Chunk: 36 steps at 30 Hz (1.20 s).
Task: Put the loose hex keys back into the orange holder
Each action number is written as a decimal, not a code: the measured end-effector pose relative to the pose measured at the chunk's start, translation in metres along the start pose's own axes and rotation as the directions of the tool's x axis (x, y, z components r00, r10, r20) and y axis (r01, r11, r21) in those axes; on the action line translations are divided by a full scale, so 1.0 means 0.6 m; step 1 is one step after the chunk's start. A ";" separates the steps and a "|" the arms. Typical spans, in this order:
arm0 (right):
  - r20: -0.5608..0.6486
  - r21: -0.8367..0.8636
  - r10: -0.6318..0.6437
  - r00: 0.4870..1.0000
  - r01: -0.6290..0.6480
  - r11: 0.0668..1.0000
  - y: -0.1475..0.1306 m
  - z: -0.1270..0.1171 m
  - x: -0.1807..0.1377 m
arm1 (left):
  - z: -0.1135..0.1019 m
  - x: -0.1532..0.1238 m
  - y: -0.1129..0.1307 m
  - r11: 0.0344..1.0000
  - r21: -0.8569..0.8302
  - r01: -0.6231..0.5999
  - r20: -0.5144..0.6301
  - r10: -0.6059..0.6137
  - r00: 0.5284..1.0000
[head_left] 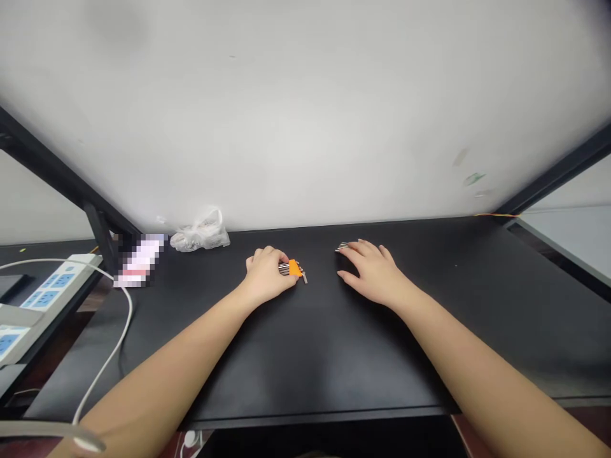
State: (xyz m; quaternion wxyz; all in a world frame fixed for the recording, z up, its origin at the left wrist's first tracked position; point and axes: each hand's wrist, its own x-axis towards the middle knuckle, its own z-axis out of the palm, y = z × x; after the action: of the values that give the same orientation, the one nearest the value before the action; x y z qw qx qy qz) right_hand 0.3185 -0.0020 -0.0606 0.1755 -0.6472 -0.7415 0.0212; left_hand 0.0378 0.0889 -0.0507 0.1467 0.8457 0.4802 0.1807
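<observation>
My left hand point(265, 273) is curled round a set of metal hex keys in an orange holder point(294, 268), which rests on the black table point(305, 343). My right hand point(368, 270) lies flat on the table with its fingers stretched out. Its fingertips touch a few loose metal keys point(342, 247) lying near the wall. The two hands are about a hand's width apart.
A crumpled white plastic bag point(201, 235) lies against the white wall at the back left. White power strips with blue sockets point(52, 287) and a white cable point(117, 331) sit at the left edge. Black frame posts stand at both sides.
</observation>
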 end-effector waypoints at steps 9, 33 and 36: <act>0.010 0.435 -0.142 0.990 0.124 0.892 -0.095 0.010 0.000 | -0.008 -0.019 0.024 0.990 -0.109 -0.086 0.046 0.092 0.995; 0.370 0.929 -0.143 0.918 -0.369 0.035 -0.090 -0.014 0.004 | -0.008 -0.052 0.063 0.791 0.185 -0.584 -0.118 0.607 0.785; 0.400 0.893 -0.156 0.903 -0.423 -0.157 -0.088 -0.016 0.002 | -0.016 -0.052 0.070 0.770 0.242 -0.591 -0.107 0.626 0.772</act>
State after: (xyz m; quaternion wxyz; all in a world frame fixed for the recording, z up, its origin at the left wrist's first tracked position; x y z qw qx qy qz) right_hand 0.2711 -0.0113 -0.0379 0.4513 -0.3451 -0.4081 0.7146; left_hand 0.0504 0.0416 -0.0294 -0.0478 0.9457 0.2058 0.2469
